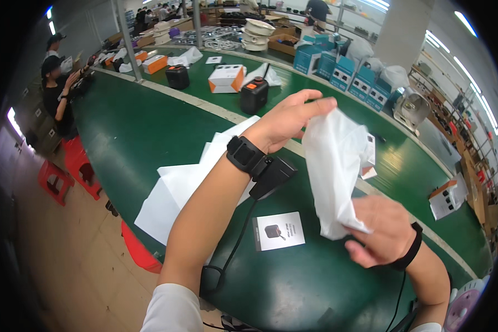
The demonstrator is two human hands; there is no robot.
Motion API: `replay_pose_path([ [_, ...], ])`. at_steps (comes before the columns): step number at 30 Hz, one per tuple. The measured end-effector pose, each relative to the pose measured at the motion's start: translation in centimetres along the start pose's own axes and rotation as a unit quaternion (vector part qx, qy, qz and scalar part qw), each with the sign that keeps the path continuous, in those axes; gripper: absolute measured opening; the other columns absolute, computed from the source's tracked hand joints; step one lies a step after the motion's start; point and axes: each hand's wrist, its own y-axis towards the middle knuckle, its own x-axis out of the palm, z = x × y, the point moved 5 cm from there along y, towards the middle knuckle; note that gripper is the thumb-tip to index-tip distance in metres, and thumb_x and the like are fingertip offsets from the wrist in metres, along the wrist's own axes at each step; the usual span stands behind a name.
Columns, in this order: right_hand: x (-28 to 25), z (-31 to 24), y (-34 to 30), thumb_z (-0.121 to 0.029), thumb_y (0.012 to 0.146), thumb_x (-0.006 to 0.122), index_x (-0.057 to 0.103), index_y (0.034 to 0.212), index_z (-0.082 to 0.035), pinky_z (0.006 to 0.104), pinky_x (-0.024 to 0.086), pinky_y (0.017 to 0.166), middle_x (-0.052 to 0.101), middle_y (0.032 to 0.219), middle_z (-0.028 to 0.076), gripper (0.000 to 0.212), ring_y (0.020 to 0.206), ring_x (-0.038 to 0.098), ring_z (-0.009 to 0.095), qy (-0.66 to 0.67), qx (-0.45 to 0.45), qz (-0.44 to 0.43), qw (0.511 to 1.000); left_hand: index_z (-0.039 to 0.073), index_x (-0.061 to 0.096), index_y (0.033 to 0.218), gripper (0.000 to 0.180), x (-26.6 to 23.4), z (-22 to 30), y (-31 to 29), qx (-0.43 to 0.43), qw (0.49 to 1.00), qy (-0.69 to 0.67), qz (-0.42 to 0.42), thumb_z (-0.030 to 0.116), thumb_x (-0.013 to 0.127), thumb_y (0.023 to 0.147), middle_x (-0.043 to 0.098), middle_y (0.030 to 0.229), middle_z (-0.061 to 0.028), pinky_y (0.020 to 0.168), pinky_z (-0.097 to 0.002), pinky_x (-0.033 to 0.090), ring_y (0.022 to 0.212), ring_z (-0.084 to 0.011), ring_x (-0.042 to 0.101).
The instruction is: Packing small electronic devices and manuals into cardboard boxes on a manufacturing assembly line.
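Observation:
A white soft bag, thin and crumpled, is stretched upright in front of me above the green table. My left hand pinches its upper edge between thumb and fingers. Lower down, my right hand is closed on the bag's bottom corner; some of its fingers are blurred. Beneath them on the tabletop lies a small printed leaflet with a picture of a black device. Under my left forearm, white sheets or flat bags spread in a loose pile. A black strap with a small device circles my left wrist.
Beyond the bag stand a black boxy device with an antenna, another black device and a white-orange box. Blue boxes line the far side. A white box sits at right. A person works at far left.

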Motion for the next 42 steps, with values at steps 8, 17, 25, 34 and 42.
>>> replay_pose_path([
  [8, 1.7, -0.6, 1.5, -0.006, 0.070, 0.066, 0.058, 0.072, 0.005, 0.0395, 0.056, 0.064, 0.061, 0.095, 0.020, 0.014, 0.085, 0.065, 0.035, -0.086, -0.072, -0.010, 0.994, -0.004, 0.068, 0.094, 0.031, -4.4, 6.3, -3.6, 0.080, 0.964, 0.235, -0.099, 0.024, 0.072, 0.080, 0.067, 0.085, -0.0048, 0.068, -0.0244, 0.047, 0.074, -0.0095, 0.059],
  [17, -0.3, 6.8, 6.0, -0.002, 0.079, 0.056, 0.058, 0.100, 0.002, 0.0261, 0.049, 0.066, 0.063, 0.096, 0.014, 0.021, 0.076, 0.062, 0.018, -0.009, 0.175, 0.147, 0.973, 0.000, 0.063, 0.091, 0.017, -10.9, 11.4, -7.3, 0.140, 0.720, 0.629, 0.257, -0.003, 0.056, 0.075, 0.061, 0.106, -0.0135, 0.087, -0.0358, 0.046, 0.098, -0.0325, 0.058],
  [25, 11.0, 24.4, 13.8, -0.006, 0.072, 0.065, 0.046, 0.131, -0.009, 0.0472, 0.044, 0.093, 0.049, 0.127, 0.020, 0.063, 0.118, 0.047, 0.040, -0.166, 0.229, -0.122, 0.951, -0.002, 0.057, 0.068, 0.015, -8.6, 12.4, -7.5, 0.304, 0.744, 0.555, 0.214, -0.011, 0.044, 0.069, 0.056, 0.122, -0.0148, 0.093, -0.0334, 0.041, 0.108, -0.0326, 0.056],
  [34, 18.3, 32.8, 9.2, -0.034, 0.078, 0.062, 0.055, 0.123, -0.015, 0.0515, 0.043, 0.082, 0.056, 0.121, 0.009, 0.049, 0.111, 0.050, 0.033, -0.167, 0.277, -0.138, 0.936, -0.003, 0.054, 0.060, 0.016, -6.1, 10.8, -6.0, 0.245, 0.852, 0.460, 0.042, -0.011, 0.041, 0.062, 0.058, 0.114, -0.0181, 0.086, -0.0295, 0.042, 0.105, -0.0267, 0.057],
  [42, 2.0, 21.4, -0.3, -0.028, 0.072, 0.075, 0.054, 0.111, -0.004, 0.0414, 0.050, 0.076, 0.063, 0.107, 0.008, 0.050, 0.096, 0.061, 0.024, 0.093, 0.494, 0.188, 0.844, -0.002, 0.051, 0.058, 0.013, -1.8, 10.0, -5.0, 0.282, 0.867, 0.407, -0.050, -0.009, 0.042, 0.062, 0.057, 0.115, -0.0174, 0.085, -0.0310, 0.044, 0.106, -0.0292, 0.057],
])
